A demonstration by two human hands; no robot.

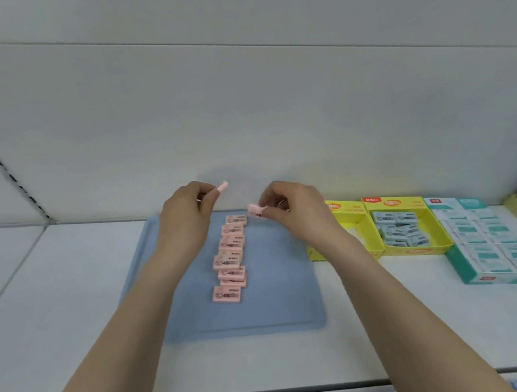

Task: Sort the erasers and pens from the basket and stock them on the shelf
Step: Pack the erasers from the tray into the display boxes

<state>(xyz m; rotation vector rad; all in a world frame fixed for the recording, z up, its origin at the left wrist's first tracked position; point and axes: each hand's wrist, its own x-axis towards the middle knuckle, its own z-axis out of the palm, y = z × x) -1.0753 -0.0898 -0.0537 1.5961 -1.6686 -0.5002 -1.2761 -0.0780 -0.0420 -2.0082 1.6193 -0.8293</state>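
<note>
We hold one pink eraser in each hand above the blue mat (277, 290).
Our left hand (188, 210) grips the tilted eraser (222, 187), end up-right; our right hand (287, 205) pinches the level eraser (255, 211), end leftward. Between our wrists a column of erasers (230, 257) runs away from us; yellow boxes (415, 252) stand right.

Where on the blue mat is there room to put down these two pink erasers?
The blue mat is bare left of the pink eraser column, right of it up to the yellow boxes, and along its near edge. Crowded: yellow boxes, teal box.
</note>
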